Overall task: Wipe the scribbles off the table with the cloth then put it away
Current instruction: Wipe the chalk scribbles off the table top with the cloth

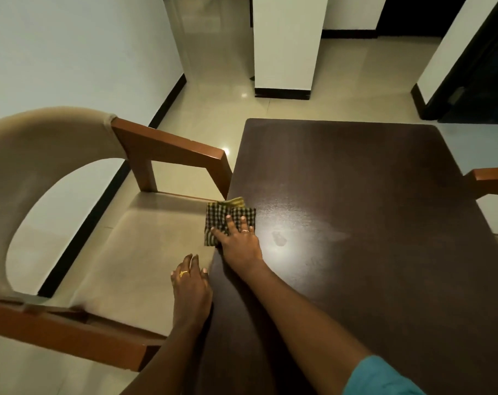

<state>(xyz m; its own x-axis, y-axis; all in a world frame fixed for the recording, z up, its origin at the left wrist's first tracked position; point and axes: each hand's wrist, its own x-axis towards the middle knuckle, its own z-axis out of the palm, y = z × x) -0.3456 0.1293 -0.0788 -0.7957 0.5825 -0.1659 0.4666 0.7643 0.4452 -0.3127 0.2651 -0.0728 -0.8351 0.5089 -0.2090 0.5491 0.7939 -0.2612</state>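
A folded checked cloth (223,216), black and yellow-green, lies at the left edge of the dark brown table (370,195), partly hanging over it. My right hand (239,238) presses flat on the cloth with fingers spread. My left hand (192,283) rests palm down at the table's left edge, over the chair seat, holding nothing. A faint pale smear (279,238) shows on the tabletop just right of the right hand; no clear scribbles are visible.
A beige upholstered chair (128,252) with wooden arms (173,149) stands tight against the table's left side. Another wooden chair arm (489,181) pokes in at the right. Glossy tiled floor and a white pillar (284,52) lie beyond.
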